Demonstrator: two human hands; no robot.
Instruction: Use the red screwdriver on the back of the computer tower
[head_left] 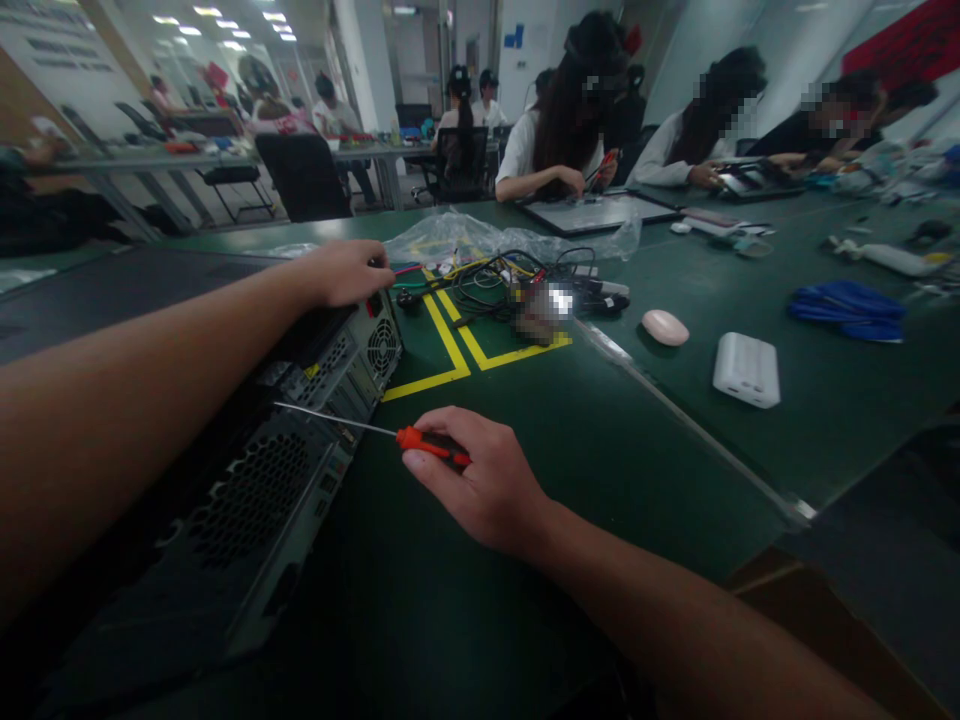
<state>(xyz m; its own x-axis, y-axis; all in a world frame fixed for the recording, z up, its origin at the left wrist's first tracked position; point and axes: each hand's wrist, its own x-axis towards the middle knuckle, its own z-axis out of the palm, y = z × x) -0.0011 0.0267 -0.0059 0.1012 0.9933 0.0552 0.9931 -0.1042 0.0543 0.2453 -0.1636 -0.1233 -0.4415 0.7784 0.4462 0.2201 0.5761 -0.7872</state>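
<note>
A black desktop computer case (255, 570) lies on the left of the green table, its rear panel with vents, ports and a fan grille turned toward me. My left hand (352, 272) is on the case's far top corner, its fingers curled over the edge. In my right hand (480, 480) is a screwdriver (435, 444) with an orange and black handle, held in closed fingers. Its long metal shaft points left, and the tip meets the upper edge of the rear panel. Whether a screw is under the tip, I cannot make out.
Tangled cables (487, 285) and clear plastic wrap (450, 235) lie beyond the case. Yellow tape (427, 382) marks the table. On the right are a pink oval object (664, 328), a white power-bank-like box (747, 370) and blue folded material (847, 310). Other people work across the table.
</note>
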